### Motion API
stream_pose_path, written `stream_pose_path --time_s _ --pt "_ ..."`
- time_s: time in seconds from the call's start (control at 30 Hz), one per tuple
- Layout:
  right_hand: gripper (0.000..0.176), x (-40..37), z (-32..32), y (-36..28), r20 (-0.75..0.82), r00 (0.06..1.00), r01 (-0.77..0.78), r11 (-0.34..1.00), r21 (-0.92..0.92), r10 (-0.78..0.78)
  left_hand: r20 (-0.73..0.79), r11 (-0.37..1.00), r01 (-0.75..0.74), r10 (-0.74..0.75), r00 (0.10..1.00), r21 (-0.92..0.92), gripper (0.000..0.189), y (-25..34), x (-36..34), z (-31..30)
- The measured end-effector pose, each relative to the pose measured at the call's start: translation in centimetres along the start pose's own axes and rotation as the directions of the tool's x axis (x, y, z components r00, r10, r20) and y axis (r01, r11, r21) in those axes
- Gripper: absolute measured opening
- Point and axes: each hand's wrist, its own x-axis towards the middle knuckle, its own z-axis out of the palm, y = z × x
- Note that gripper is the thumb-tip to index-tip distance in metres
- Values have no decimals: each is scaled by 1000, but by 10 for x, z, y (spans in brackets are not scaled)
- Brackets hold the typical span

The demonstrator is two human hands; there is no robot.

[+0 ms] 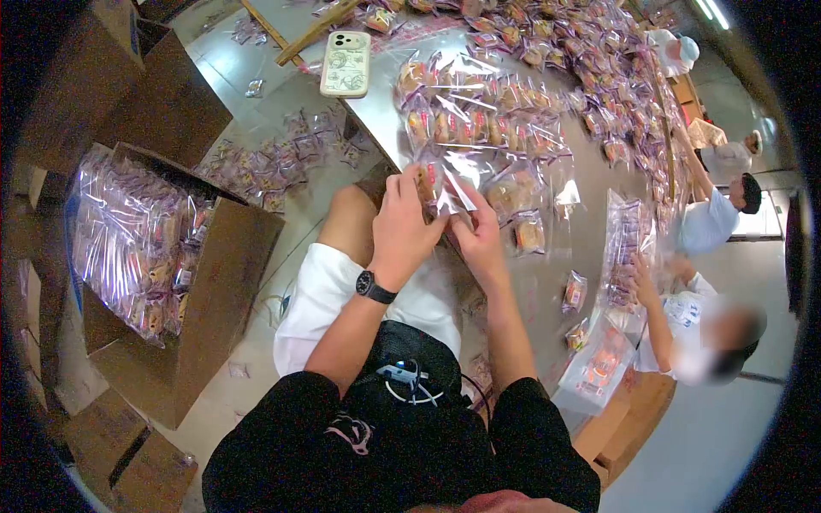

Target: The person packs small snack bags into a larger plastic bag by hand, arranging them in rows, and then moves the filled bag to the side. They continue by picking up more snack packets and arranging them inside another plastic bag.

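My left hand point(400, 221), with a black watch on the wrist, is at the table's near edge. Its fingers close on a wrapped pastry point(425, 181) at the mouth of a clear plastic bag. My right hand point(477, 238) pinches the clear plastic bag point(459, 198) just beside it, thumb near the left thumb. Beyond my hands, rows of wrapped pastries point(479, 128) lie under clear film on the metal table. To the right of my fingers are a few more wrapped pastries point(529, 232).
A phone point(345, 65) lies at the table's left corner. An open cardboard box point(224, 282) of bagged pastries stands at left. Loose packets point(274, 158) cover the floor. Across the table a co-worker point(684, 321) handles a long bag point(627, 244). A pastry heap point(556, 34) fills the far side.
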Motion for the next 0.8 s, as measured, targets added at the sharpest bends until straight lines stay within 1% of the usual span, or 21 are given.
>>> stream_pose_path --time_s 0.03,0.07,0.1,0.13,0.2,0.23,0.3,0.33,0.4,0.43,0.47,0.5,0.53,0.57,0.6,0.63,0.67,0.73,0.77,0.8 --pt "52 -1 -4 -3 -48 995 82 978 -194 -93 16 999 28 -28 999 -17 74 0 0 4" --pt "52 0 -10 -5 -76 978 153 911 -383 -196 29 998 54 -53 998 -34 73 0 2 6" --pt "55 3 -17 9 -101 934 224 782 -581 -343 12 997 72 -72 997 -38 69 5 2 4" --pt "58 -1 -28 19 -149 945 116 722 -682 -292 -7 995 71 -72 997 -68 68 2 1 4" --pt "65 -3 -37 -7 -264 942 -111 554 -825 -205 -41 990 72 -78 996 -121 65 -7 -1 5" --pt "80 -4 -45 15 -246 939 -106 476 -873 -241 -62 994 52 -58 996 -98 66 -11 -3 7" --pt "80 -8 -44 15 -250 952 -151 441 -885 -176 -97 999 7 -11 995 -49 66 -11 -2 8" --pt "80 -10 -44 15 -255 956 -174 423 -889 -143 -70 997 35 -40 997 -66 67 -11 -3 8" --pt "75 -10 -49 17 -297 954 -229 561 -795 -31 -22 991 96 -98 995 -96 70 -8 -2 5" --pt "72 -9 -49 18 -307 951 -255 624 -739 26 -14 990 99 -101 995 -99 69 -10 -3 4" --pt "67 -6 -44 16 -360 932 -238 799 -552 29 -8 989 101 -102 995 -104 69 -11 -3 4" --pt "61 -6 -36 14 -409 911 -199 923 -331 50 1 988 105 -106 994 -109 69 -11 -3 3" --pt "56 -7 -28 13 -450 889 -142 986 -90 87 6 988 113 -113 994 -110 69 -10 -4 4" --pt "51 -5 -23 -3 -425 868 -224 967 125 256 9 986 120 -120 993 -112 68 -7 -4 2" --pt "45 0 -19 -28 -364 835 -299 895 331 413 10 985 127 -127 992 -113 68 -5 -4 1" --pt "40 5 -15 -42 -272 790 -360 776 518 549 12 984 136 -135 991 -119 67 -4 -5 2" --pt "38 8 -8 -34 -317 819 -323 841 433 478 14 982 142 -141 990 -127 67 -3 -4 2" --pt "34 14 4 8 -384 868 -234 941 244 315 22 977 153 -152 988 -150 65 -7 -3 5" --pt "32 23 11 6 -466 884 -52 982 -181 -39 34 974 161 -158 987 -161 64 -10 -3 7" --pt "32 23 13 1 -483 875 -112 980 -163 19 47 970 170 -165 985 -171 63 -13 -3 8"
